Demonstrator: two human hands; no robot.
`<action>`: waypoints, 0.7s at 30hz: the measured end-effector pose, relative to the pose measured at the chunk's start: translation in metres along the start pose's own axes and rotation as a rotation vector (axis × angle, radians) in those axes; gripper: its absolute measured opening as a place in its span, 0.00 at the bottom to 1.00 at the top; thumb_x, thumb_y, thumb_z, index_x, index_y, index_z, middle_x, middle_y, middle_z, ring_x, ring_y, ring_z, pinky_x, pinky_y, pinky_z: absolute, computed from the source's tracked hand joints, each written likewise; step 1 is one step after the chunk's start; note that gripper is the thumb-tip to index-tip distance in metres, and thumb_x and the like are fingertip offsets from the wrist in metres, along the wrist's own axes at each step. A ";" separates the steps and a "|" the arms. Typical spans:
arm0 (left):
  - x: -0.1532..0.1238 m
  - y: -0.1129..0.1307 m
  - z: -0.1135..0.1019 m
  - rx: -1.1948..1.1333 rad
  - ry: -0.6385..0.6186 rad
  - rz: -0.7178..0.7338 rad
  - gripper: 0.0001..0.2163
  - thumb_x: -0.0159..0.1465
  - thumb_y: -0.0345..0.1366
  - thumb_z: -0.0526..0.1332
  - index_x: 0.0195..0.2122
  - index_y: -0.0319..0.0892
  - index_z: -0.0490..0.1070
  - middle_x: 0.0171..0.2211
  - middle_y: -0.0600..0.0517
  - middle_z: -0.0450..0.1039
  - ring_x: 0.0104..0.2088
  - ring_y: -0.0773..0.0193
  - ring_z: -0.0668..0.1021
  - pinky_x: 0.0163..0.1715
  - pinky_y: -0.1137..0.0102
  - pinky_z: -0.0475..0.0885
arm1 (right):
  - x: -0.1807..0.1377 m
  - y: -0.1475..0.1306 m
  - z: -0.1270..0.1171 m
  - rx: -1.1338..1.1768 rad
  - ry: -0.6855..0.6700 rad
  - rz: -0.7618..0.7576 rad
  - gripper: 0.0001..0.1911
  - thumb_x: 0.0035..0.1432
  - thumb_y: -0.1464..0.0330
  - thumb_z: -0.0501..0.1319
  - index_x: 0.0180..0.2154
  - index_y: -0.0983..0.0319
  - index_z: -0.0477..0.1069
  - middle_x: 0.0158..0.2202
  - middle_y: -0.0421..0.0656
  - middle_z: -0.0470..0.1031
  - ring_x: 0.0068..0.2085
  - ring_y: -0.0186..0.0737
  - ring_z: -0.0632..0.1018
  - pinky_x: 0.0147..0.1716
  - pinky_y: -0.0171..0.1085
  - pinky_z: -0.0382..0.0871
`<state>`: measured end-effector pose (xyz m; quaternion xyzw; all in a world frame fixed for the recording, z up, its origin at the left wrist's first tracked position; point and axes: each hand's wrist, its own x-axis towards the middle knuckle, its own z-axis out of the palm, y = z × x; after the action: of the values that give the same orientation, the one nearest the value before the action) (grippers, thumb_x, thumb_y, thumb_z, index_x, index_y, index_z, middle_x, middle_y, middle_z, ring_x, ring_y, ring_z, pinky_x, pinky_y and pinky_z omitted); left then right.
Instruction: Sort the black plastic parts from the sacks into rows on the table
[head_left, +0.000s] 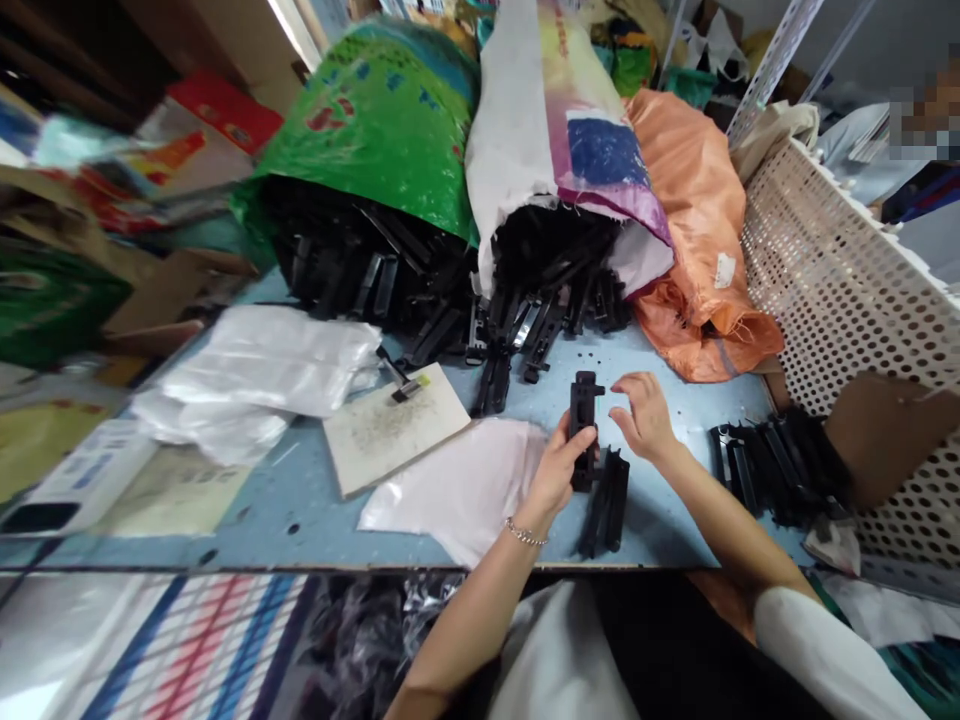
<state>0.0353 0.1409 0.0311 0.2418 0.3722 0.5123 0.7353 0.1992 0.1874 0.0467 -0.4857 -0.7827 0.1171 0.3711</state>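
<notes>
My left hand [561, 465] is closed around a long black plastic part [583, 415] and holds it upright over the table. The part has a small knob near its top on the right side. Just right of it, my right hand [643, 415] is raised with thumb and fingers apart, and nothing shows between them. Below the held part, a couple of similar black plastic strips [616, 500] lie on the blue table [667, 520]. A white plastic sheet [465, 480] lies beside my left wrist.
Black parts spill from a green sack [382, 130] and a white and purple sack [525, 110] at the back. An orange sack [690, 220] and a perforated white basket [862, 270] stand right, near more black parts [784, 465]. Clear bags [270, 360] and a pale board [397, 435] lie left.
</notes>
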 end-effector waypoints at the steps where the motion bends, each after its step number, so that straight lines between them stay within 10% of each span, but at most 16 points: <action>1: -0.008 -0.001 0.002 0.026 -0.017 -0.027 0.22 0.53 0.47 0.72 0.42 0.41 0.69 0.28 0.58 0.72 0.23 0.72 0.73 0.24 0.76 0.67 | 0.009 0.002 0.000 -0.085 -0.011 -0.094 0.22 0.67 0.49 0.50 0.36 0.58 0.71 0.38 0.48 0.73 0.42 0.49 0.70 0.46 0.49 0.62; 6: -0.024 -0.005 0.004 0.032 0.041 -0.058 0.22 0.51 0.49 0.73 0.38 0.41 0.67 0.26 0.58 0.71 0.20 0.72 0.72 0.22 0.76 0.65 | 0.023 0.001 0.010 -0.249 0.010 -0.227 0.23 0.72 0.56 0.45 0.29 0.59 0.67 0.28 0.45 0.68 0.33 0.44 0.66 0.36 0.43 0.57; 13: -0.022 -0.004 -0.005 -0.056 0.141 -0.070 0.27 0.50 0.54 0.71 0.42 0.39 0.71 0.26 0.56 0.72 0.23 0.70 0.73 0.24 0.75 0.67 | -0.057 -0.034 0.019 -0.202 -0.010 -0.546 0.29 0.71 0.49 0.43 0.31 0.60 0.70 0.31 0.45 0.73 0.35 0.44 0.68 0.37 0.44 0.57; 17: -0.020 -0.013 -0.021 0.123 0.212 0.049 0.27 0.55 0.53 0.69 0.49 0.41 0.69 0.34 0.53 0.75 0.33 0.66 0.77 0.33 0.72 0.71 | -0.072 -0.036 0.026 -0.177 -0.188 -0.495 0.27 0.72 0.54 0.47 0.26 0.60 0.68 0.26 0.43 0.71 0.31 0.41 0.67 0.34 0.42 0.54; 21: -0.022 -0.042 -0.047 0.351 0.261 0.112 0.26 0.59 0.45 0.67 0.56 0.42 0.63 0.40 0.51 0.75 0.39 0.61 0.79 0.41 0.66 0.74 | -0.021 -0.022 0.040 0.055 -0.419 -0.190 0.32 0.73 0.53 0.35 0.28 0.59 0.67 0.27 0.42 0.73 0.31 0.39 0.71 0.36 0.39 0.60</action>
<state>0.0178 0.1039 -0.0216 0.3179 0.5338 0.5064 0.5979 0.1616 0.1653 0.0205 -0.3645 -0.8814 0.2013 0.2232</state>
